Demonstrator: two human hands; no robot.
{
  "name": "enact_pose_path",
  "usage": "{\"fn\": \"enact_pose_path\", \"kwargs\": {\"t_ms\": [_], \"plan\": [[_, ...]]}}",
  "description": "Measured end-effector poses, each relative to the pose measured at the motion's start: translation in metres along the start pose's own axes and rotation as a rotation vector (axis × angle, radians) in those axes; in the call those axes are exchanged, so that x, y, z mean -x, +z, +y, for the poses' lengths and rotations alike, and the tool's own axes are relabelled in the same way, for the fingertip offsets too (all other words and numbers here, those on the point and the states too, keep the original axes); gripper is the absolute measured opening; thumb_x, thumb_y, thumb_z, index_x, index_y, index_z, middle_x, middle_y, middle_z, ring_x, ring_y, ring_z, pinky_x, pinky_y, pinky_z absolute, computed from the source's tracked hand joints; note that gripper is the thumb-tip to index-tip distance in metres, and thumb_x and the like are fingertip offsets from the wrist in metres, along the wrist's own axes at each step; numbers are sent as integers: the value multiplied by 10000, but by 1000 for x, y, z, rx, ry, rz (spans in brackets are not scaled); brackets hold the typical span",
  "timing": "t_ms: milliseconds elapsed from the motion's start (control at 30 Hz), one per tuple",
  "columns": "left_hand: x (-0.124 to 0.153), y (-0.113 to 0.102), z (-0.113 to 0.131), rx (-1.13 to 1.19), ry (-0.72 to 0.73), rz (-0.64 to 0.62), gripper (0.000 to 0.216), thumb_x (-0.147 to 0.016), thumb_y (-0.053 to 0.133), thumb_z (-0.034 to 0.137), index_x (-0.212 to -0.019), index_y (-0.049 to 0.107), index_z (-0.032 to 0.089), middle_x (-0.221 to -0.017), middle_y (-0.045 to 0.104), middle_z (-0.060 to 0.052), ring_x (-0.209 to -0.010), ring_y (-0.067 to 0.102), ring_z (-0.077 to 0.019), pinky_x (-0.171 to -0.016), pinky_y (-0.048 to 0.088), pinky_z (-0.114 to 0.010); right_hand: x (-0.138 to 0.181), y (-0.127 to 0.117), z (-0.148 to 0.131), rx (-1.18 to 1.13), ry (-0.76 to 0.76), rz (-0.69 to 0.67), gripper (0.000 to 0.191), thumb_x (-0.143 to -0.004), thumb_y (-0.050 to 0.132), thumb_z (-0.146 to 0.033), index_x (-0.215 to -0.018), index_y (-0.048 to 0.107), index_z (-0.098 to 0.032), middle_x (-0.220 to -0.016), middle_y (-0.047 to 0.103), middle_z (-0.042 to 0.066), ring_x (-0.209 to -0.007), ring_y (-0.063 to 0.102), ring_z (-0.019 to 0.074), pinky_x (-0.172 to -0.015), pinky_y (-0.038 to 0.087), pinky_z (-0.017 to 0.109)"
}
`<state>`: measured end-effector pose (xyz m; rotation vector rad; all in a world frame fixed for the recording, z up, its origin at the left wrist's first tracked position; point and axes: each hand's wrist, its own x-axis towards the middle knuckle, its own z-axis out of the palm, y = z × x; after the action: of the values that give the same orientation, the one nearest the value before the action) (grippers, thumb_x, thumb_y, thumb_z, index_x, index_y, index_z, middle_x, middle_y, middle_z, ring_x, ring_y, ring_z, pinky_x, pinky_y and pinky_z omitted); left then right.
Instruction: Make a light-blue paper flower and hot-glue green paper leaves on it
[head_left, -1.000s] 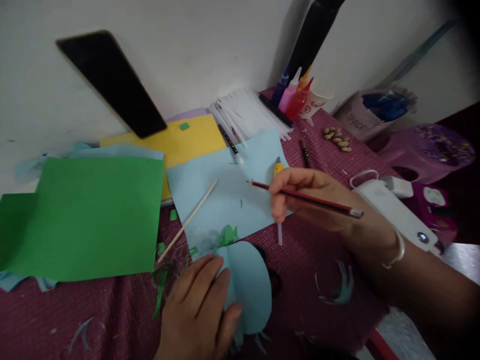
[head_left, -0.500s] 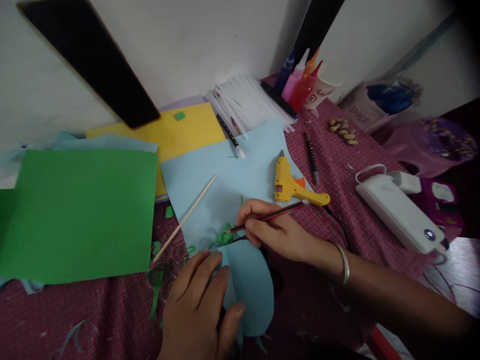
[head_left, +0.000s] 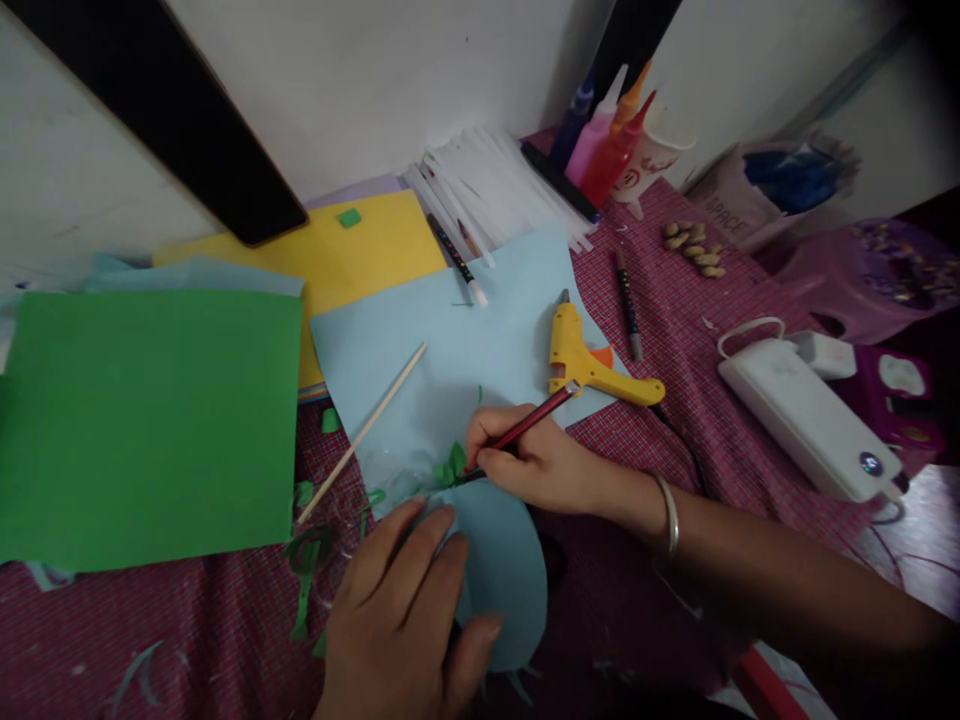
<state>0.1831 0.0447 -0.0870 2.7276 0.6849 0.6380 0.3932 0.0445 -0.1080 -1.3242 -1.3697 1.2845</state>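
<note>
Red and black, the pencil (head_left: 521, 430) sits pinched between the fingers of the right hand (head_left: 536, 462), its tip down at the top edge of a rounded light-blue paper cutout (head_left: 501, 575). The tip meets the paper just beside a small green paper scrap (head_left: 452, 465). The shaft slants up and away from the grip toward the far right.

The left hand (head_left: 405, 625) lies flat on the near-left part of the same cutout, fingers spread and pressing it to the red checked cloth (head_left: 187, 640). It grasps nothing; the palm and fingers only bear down. A metal bangle (head_left: 667, 513) circles the right wrist.

Directly beyond the pencil grip lies a large light-blue sheet (head_left: 457, 345), partly under the right hand. A yellow glue gun (head_left: 585, 362) rests on that sheet's far-right corner, just past the pencil's upper end. A thin wooden stick (head_left: 364, 432) lies diagonally on the sheet to the left of the grip. Green paper trimmings (head_left: 304, 565) are scattered on the cloth just left of the left hand.

Farther left lies a green sheet (head_left: 150, 425), with a yellow sheet (head_left: 360, 250) beyond it. A marker (head_left: 456, 260) lies at the far edge of the blue sheet. Well to the right of the grip rests a white power bank (head_left: 806, 420). Coloured glue bottles (head_left: 607, 140) stand at the far wall.
</note>
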Motion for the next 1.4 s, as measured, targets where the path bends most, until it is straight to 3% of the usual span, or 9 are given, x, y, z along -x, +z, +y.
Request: {"fn": "enact_pose_path", "kwargs": {"t_ms": [467, 1200, 1400], "plan": [[1, 2, 2, 6, -20, -18, 244, -926, 449, 277, -1013, 616, 122, -1093, 662, -128, -1123, 523, -306, -913, 459, -442, 3, 0, -1, 154, -41, -38, 112, -757, 441, -130, -747, 538, -186, -689, 563, -18, -631, 510, 112, -584, 401, 232], [-3, -2, 5, 14, 9, -40, 215, -915, 494, 248, -991, 631, 100, -1086, 667, -132, -1118, 521, -309, -913, 470, -444, -3, 4, 5, 207, -137, 200, 114, -794, 425, -147, -723, 505, -187, -632, 500, -38, -568, 459, 98, -550, 356, 233], [-3, -1, 8, 41, -45, -19, 234, -931, 474, 246, -973, 644, 90, -1069, 672, -141, -1110, 525, -322, -914, 458, -468, -4, 4, 3, 160, -131, 223, 112, -785, 435, -147, -718, 519, -179, -630, 510, -29, -575, 465, 107, -545, 364, 239]]}}
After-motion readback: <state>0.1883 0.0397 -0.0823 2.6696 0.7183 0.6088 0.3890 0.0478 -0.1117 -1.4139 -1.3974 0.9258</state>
